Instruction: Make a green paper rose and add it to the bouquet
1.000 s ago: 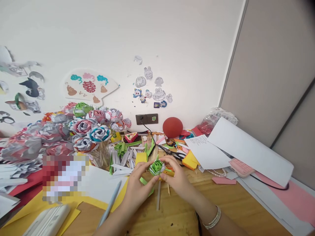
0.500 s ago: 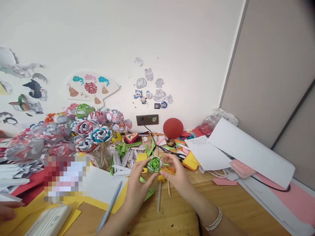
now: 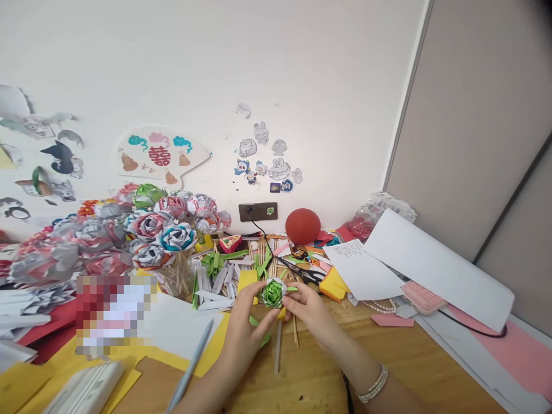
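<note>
Well, the green paper flower sits between the fingers.

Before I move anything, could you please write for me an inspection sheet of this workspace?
Surface: wooden table, partly covered with paper.
Things in hand: one green rose of folded paper, with whitish outer petals.
Clutter: paper strips, scissors and a red ball toward the wall.
Hands: left hand and right hand hold the rose from both sides.
Cables: black cable from the socket down to the table; black cord at far right.
Surroundings: cutouts on the wall; paper flowers at left.
</note>
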`<action>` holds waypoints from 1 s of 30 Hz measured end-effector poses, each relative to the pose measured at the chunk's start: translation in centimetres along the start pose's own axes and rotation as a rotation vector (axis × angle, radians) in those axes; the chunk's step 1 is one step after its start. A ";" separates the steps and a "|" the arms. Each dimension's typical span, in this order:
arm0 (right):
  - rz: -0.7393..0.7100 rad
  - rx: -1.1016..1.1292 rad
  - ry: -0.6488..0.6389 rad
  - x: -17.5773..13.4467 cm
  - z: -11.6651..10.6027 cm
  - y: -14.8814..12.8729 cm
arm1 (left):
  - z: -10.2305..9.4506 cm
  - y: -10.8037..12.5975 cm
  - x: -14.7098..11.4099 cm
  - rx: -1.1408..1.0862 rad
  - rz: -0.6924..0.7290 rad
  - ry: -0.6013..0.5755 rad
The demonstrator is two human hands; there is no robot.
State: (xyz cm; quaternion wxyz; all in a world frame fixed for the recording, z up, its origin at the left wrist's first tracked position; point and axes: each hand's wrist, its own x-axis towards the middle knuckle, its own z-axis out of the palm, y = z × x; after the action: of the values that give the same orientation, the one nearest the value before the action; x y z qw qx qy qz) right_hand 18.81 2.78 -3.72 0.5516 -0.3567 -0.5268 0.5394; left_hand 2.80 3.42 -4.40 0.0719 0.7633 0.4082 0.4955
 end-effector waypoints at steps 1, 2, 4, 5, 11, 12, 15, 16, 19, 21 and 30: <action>0.003 -0.001 -0.002 -0.1 0.0 -0.2 | -0.1 0.0 0.0 -0.004 -0.010 0.000; 0.003 -0.003 -0.007 -0.1 0.0 -0.4 | -0.1 0.0 0.1 -0.007 -0.022 0.004; 0.002 -0.002 -0.017 -0.2 0.0 -0.7 | -0.1 0.1 0.1 -0.011 -0.031 0.016; 0.003 0.000 -0.022 -0.2 0.0 -0.7 | -0.1 0.0 0.1 -0.011 -0.031 0.020; -0.009 0.000 -0.043 -0.2 -0.1 -0.3 | -0.1 0.1 0.1 -0.007 -0.035 0.023; -0.015 0.003 -0.049 -0.2 -0.2 -0.2 | -0.1 0.1 0.1 -0.004 -0.030 0.024; -0.027 0.023 -0.060 -0.1 -0.4 0.4 | 0.0 -0.1 0.1 0.010 0.027 0.024; -0.025 0.032 -0.057 -0.1 -0.5 0.6 | 0.0 -0.2 0.1 0.017 0.053 0.024; -0.016 0.053 -0.060 0.1 -0.8 1.1 | 0.2 -0.7 0.0 0.023 0.115 0.029; -0.024 0.067 -0.085 0.2 -0.9 1.2 | 0.3 -0.7 -0.1 0.017 0.129 0.038; -0.170 -0.011 -0.125 -0.1 -0.7 1.2 | 0.1 1.2 -0.3 -0.016 0.048 0.028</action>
State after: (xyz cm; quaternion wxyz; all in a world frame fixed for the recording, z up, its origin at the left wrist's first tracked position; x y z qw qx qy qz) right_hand 19.24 2.97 -5.03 0.5596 -0.2792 -0.5915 0.5090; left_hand 3.47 2.44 -4.00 0.0605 0.7651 0.3868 0.5112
